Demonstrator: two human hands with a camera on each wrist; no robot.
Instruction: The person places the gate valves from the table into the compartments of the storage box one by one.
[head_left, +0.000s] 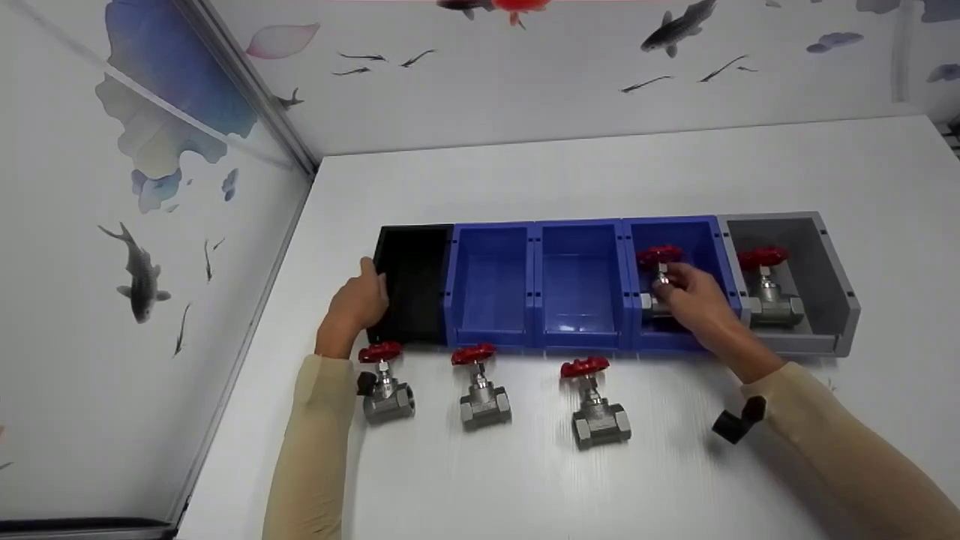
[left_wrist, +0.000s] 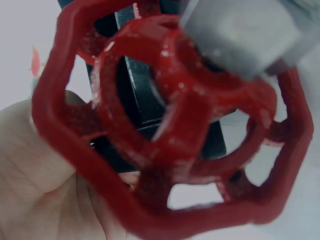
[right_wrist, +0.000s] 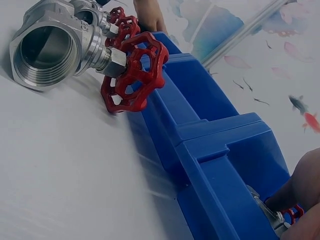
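My right hand (head_left: pixel 697 300) reaches into the right-hand blue bin (head_left: pixel 701 231) and pinches a metal valve with a red handwheel (head_left: pixel 658 256) just below the wheel. That valve stands in the bin, wheel up; the right wrist view shows only part of its body (right_wrist: pixel 267 212) beside my fingers. My left hand (head_left: pixel 358 300) lies against the left side of the black bin (head_left: pixel 412 281), fingers along its wall. In the left wrist view, a red handwheel (left_wrist: pixel 185 125) close to the camera covers much of the left hand (left_wrist: pixel 45 170) and the bin.
A grey bin (head_left: pixel 817 277) at the right end holds another valve (head_left: pixel 776 307). Two more blue bins, left (head_left: pixel 491 285) and middle (head_left: pixel 581 285), stand in the same row. In front lie three valves, left (head_left: pixel 388 401), middle (head_left: pixel 484 405) and right (head_left: pixel 600 424). Printed panels (head_left: pixel 487 90) border the table.
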